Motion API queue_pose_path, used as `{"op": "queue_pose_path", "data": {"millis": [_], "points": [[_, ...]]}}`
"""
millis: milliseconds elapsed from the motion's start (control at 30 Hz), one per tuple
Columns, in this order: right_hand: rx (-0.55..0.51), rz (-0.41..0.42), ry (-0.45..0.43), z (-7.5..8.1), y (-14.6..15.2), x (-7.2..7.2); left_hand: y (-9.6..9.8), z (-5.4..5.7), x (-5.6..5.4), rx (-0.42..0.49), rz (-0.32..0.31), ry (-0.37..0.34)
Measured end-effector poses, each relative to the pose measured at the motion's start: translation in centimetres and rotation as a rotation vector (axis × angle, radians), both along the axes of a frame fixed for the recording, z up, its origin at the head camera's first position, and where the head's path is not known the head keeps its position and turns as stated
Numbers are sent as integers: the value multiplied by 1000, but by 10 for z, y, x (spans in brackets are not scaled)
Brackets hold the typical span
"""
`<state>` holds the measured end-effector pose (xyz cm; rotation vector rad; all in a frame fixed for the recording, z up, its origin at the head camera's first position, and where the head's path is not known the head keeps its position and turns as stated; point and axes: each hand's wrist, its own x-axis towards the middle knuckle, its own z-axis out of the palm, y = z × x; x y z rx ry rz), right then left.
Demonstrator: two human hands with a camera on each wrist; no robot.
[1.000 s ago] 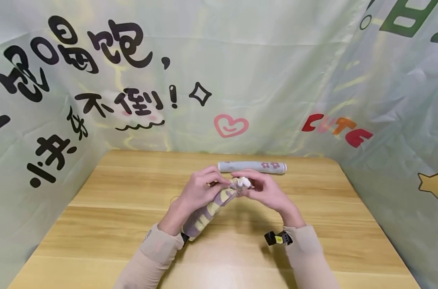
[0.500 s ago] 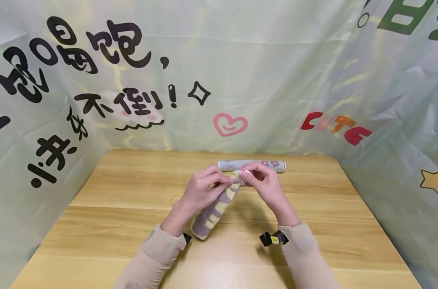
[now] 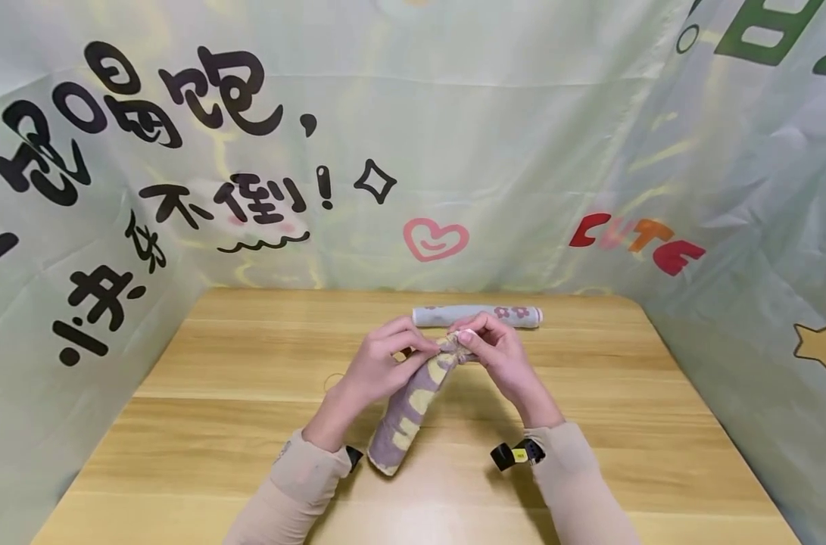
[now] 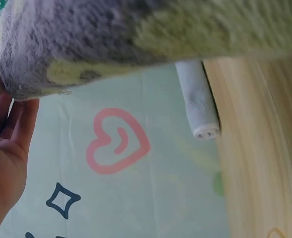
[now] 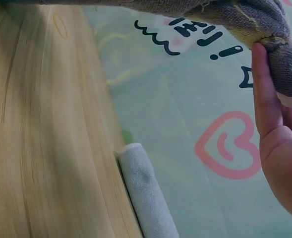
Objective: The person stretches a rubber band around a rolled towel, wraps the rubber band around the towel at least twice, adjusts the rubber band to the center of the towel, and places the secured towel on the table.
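Note:
A rolled purple-and-yellow towel (image 3: 409,405) slants between both hands, its lower end toward the person. My left hand (image 3: 384,362) pinches it just below the upper end, where the cloth narrows into a crumpled neck. At the tip, the thumb and fingers of my right hand (image 3: 500,365) pinch the bunched cloth. The right wrist view shows the towel (image 5: 245,20) bent and creased at this neck, with one fingertip pressed against the crease. Seen from the left wrist, the towel (image 4: 101,44) fills the top, and the left fingers reach its underside.
Behind the hands, a rolled light-blue towel with pink flowers (image 3: 522,316) lies near the far edge of the wooden table (image 3: 249,341). A thin rubber-band-like ring (image 3: 334,380) lies left of the left wrist. Printed cloth (image 3: 508,151) hangs around the table.
My right hand has gone from fingers spread around the white-edged tip to pinching it. The towel's lower end has swung right, out from beside the left wrist. The left hand keeps its grip.

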<state>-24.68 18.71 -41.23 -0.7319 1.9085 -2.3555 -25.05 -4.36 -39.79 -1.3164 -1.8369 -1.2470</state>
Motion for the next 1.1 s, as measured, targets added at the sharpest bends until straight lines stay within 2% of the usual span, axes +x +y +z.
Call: {"op": "queue_pose_path", "data": {"millis": [100,200,367,500,667,833,967,1100], "points": [[-45,-64,12,-1,-2,0,0,-1,0,24,-38,-31],[-134,-100,12,-1,-6,0,0,-2,1,44,-60,-53],[-258,-66,68,-3,-10,-1,1,0,4,58,-72,-100],[-244,-44,155,-5,-10,1,1,4,9,26,-81,-181],[-201,-22,219,-7,-11,4,2,5,12,-9,-35,-265],[-228,24,272,-9,-17,4,10,1,10,11,-20,-210],[-230,-5,263,-10,-22,7,15,-2,9,19,-21,-85],[-189,-102,199,-4,-29,8,11,0,4,-53,40,84]]}}
